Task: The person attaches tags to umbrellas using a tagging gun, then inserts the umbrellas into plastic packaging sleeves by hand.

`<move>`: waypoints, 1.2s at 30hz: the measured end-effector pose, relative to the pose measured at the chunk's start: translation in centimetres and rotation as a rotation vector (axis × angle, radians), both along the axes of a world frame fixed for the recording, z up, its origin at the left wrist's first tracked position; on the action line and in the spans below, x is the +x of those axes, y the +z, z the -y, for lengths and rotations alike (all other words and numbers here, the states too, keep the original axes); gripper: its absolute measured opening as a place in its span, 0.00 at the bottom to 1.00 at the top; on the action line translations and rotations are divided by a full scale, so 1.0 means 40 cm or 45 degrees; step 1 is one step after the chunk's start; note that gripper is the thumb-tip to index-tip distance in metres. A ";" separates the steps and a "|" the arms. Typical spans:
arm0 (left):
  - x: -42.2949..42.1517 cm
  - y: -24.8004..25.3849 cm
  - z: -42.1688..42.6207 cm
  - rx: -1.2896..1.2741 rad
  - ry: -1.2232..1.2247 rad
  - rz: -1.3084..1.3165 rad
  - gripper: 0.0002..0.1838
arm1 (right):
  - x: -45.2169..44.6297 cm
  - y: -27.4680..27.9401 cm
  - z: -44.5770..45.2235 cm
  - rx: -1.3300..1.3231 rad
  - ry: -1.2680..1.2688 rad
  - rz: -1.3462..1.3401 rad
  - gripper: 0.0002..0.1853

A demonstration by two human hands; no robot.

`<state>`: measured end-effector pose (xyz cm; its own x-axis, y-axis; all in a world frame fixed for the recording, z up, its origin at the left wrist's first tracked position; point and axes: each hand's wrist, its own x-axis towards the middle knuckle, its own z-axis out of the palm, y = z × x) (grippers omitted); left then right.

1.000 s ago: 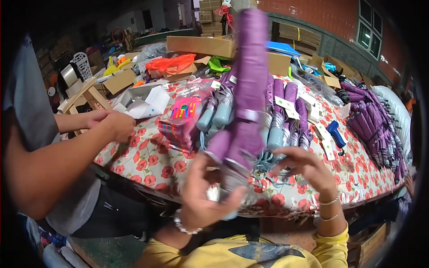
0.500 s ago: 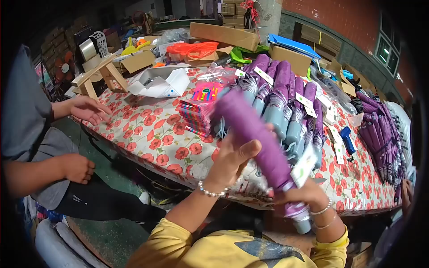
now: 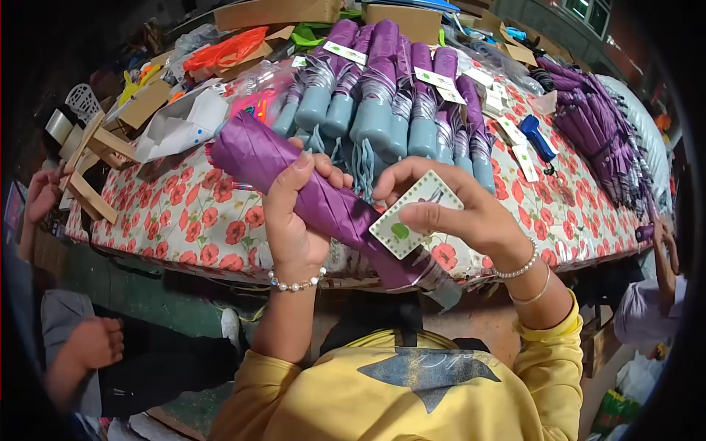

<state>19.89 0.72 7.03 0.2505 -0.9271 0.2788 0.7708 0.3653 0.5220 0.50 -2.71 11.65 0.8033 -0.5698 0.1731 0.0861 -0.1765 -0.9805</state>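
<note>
A folded purple umbrella [image 3: 323,202] lies slanted across my view above the table's front edge, its silvery end at the lower right. My left hand [image 3: 298,202] is wrapped round its middle. Between the thumb and fingers of my right hand [image 3: 448,213] is a white card tag [image 3: 415,213] with a dotted border and a green mark, held over the umbrella. Beyond my hands, several purple umbrellas with grey-blue handles [image 3: 373,117] lie side by side, some bearing white tags.
The table has a poppy-patterned cloth [image 3: 191,220]. A blue tool [image 3: 538,137] and a bundle of purple umbrellas [image 3: 599,132] are on the right. A white open box [image 3: 176,128] and wooden stand [image 3: 95,165] are left. People's hands show at both sides.
The umbrella has turned and moved left, and my left hand now grips its middle. My right hand has shifted from its lower end to the tag. The view has also shifted.
</note>
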 end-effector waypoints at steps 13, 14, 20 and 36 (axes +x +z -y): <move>-0.012 0.000 -0.017 0.245 -0.271 -0.018 0.15 | 0.093 0.099 0.034 -1.438 -0.352 -0.482 0.41; -0.015 0.010 -0.026 0.201 -0.310 0.008 0.16 | 0.093 0.097 0.039 -1.462 -0.389 -0.499 0.44; -0.015 0.013 -0.042 0.246 -0.482 0.224 0.19 | 0.101 0.090 0.029 -1.602 -0.374 -0.417 0.48; -0.067 0.041 -0.007 -0.023 0.038 -0.046 0.24 | 0.069 0.007 -0.059 -0.911 -0.412 -0.075 0.28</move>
